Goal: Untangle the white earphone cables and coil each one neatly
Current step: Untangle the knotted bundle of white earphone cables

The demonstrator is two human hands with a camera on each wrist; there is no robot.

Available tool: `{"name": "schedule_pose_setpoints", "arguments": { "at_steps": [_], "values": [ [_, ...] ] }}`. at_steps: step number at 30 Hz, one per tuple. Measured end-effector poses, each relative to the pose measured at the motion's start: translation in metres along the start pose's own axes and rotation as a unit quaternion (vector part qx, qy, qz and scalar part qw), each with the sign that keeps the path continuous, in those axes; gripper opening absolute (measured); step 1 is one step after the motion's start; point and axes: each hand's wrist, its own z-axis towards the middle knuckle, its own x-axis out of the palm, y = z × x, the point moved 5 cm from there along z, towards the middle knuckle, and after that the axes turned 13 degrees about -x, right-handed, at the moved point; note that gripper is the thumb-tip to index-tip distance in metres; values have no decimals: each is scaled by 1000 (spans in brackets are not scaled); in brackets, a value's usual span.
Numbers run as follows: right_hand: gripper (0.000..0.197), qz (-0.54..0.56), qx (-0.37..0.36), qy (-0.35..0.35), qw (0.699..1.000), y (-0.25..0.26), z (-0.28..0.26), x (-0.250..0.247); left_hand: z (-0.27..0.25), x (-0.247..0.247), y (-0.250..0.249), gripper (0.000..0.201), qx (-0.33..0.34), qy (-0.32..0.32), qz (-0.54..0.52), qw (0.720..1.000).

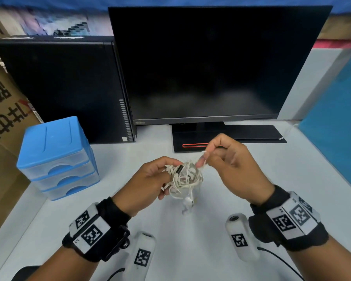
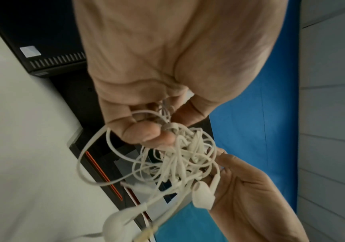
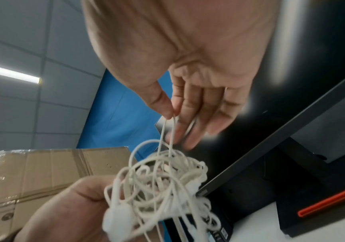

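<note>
Earbuds (image 1: 188, 200) dangle lowest, nearest me, under tangle. My left hand (image 1: 150, 182) curls fingers round white cable tangle (image 1: 185, 179), held above desk (image 1: 211, 199), not resting on it. My right hand (image 1: 229, 159) just right of tangle, thumb and forefinger pinching doubled strand (image 3: 167, 131) drawn up out of it; remaining fingers loosely extended. Blue drawer unit (image 1: 55, 157) left on desk. Farther back: monitor (image 1: 211, 63), computer tower (image 1: 65, 86), cardboard box (image 1: 0, 110) at far left.
</note>
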Motion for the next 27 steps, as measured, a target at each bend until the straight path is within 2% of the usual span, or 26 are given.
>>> {"name": "schedule_pose_setpoints", "arguments": {
  "at_steps": [3, 5, 7, 8, 9, 10, 11, 12, 14, 16, 20, 22, 27],
  "values": [
    [11, 9, -4, 15, 1000, 1, 0, -2, 1, -4, 2, 32, -15, -15, 10, 1000],
    [22, -98, -58, 0, 994, 5, 0, -7, 2, -6, 2, 35, -20, -16, 11, 1000],
    [23, -214, -124, -75, 966, 14, 0, -16, 2, -7, 3, 37, -27, -16, 15, 999],
    [19, -220, -131, -121, 959, 17, 0, -22, 1, -6, 3, 37, -26, -12, 17, 999],
    [15, -189, -113, -149, 964, 16, 2, -28, 0, -5, 3, 36, -22, -9, 20, 1000],
    [13, -141, -78, -145, 976, 12, 4, -33, 0, -5, 2, 35, -17, -11, 25, 999],
    [12, -98, -33, -94, 990, 6, 6, -32, 0, -5, 1, 34, -10, -17, 29, 999],
    [11, -77, 10, -9, 997, 2, 6, -28, -1, -6, 0, 36, -2, -28, 28, 999],
    [16, -63, 67, 137, 986, -4, 0, -19, -1, -7, -4, 43, 19, -46, 19, 999],
    [26, -53, 91, 190, 976, -5, -4, -13, -3, -7, -9, 45, 45, -58, 17, 997],
    [44, 8, 129, 250, 960, -3, -10, -4, -6, -13, -16, 46, 90, -96, 10, 991],
    [46, 53, 148, 254, 954, -1, -12, -1, -6, -15, -17, 47, 104, -106, 6, 989],
    [8, 38, 128, 140, 981, -7, -5, 4, -7, -11, -19, 58, 125, -86, -31, 988]
  ]
}}
